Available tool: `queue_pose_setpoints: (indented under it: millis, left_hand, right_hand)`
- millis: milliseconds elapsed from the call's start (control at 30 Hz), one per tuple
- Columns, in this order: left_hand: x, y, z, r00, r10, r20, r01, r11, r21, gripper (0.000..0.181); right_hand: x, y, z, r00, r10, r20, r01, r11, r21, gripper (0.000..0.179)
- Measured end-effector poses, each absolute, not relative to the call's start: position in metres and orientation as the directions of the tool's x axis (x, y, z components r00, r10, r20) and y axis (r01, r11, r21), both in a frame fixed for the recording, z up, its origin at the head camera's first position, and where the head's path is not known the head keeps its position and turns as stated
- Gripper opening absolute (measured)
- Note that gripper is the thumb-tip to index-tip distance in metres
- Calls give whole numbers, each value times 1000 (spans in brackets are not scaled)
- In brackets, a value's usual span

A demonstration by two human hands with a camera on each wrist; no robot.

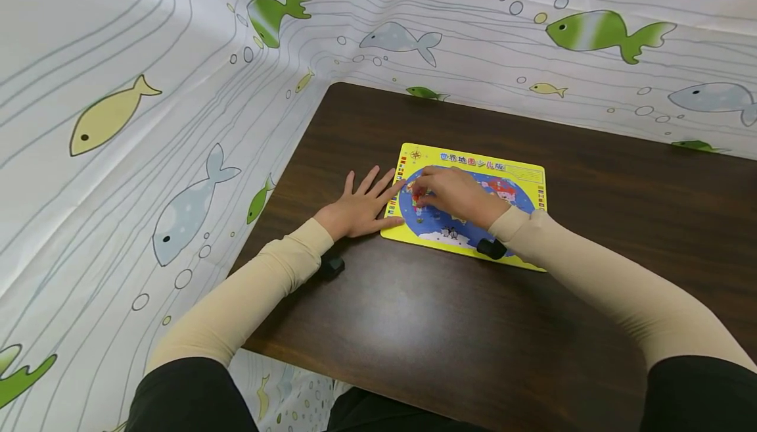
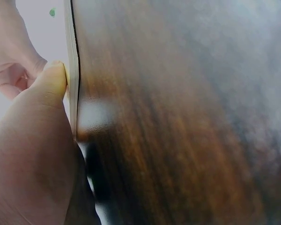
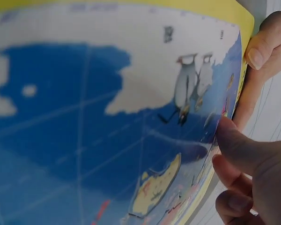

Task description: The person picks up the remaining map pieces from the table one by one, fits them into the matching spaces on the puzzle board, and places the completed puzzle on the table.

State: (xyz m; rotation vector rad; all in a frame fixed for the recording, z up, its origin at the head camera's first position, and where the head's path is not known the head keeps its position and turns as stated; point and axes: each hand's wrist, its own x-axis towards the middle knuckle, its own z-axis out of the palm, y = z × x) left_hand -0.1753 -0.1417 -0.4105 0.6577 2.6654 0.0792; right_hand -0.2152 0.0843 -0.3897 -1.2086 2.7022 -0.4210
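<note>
A yellow-bordered children's world map board (image 1: pixel 514 260) lies on the table, with a blue oval map and Chinese title. My left hand (image 1: pixel 362 208) lies with fingers spread at its left edge, fingertips and thumb touching the border. In the left wrist view the thumb (image 2: pixel 54 77) presses against the board's edge. Above the left part of the map, my right hand (image 1: pixel 455 192) has bent fingers and seems to pinch a small red, multicoloured map piece (image 1: pixel 416 202), mostly hidden. The right wrist view shows the thumb (image 3: pixel 234 140) low over the map, near printed penguins (image 3: pixel 185 86).
The board rests on a dark brown wooden table (image 1: pixel 402 327). White cloth (image 1: pixel 473 31) with printed fish hangs along the left and far sides. Black wrist devices sit under both wrists, the right one (image 1: pixel 491 248) over the board's near edge.
</note>
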Motion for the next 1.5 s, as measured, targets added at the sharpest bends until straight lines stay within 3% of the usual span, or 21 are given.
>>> queue_pose_setpoints:
  millis: [133, 533, 767, 933, 1167, 1333, 1500]
  left_hand:
    - [-175, -140, -412, -812, 460, -360, 436, 887, 149, 81]
    - [-174, -134, -417, -811, 459, -362, 436, 887, 149, 82]
    - [-173, -131, -419, -806, 463, -368, 439, 886, 151, 82]
    - [-174, -131, -419, -810, 470, -349, 445, 882, 156, 83]
    - [-175, -140, -416, -820, 455, -347, 437, 890, 134, 82]
    - [-176, -143, -416, -815, 466, -345, 441, 884, 154, 83]
    - [-178, -142, -417, -815, 467, -342, 441, 884, 156, 84]
  right_hand:
    - [-215, 86, -392, -651, -759, -2, -728, 624, -284, 30]
    - [-215, 89, -396, -696, -718, -23, -679, 668, -305, 20]
    - [-223, 100, -387, -718, -696, 11, -667, 684, -295, 23]
    - [-239, 150, -360, -744, -660, -99, -615, 736, -283, 23]
    - [-250, 249, -344, -720, -615, -322, -559, 788, -257, 24]
    - [-238, 307, -352, -630, -668, -397, -587, 743, -321, 25]
    - [-220, 336, -366, -575, -746, -336, -622, 665, -414, 24]
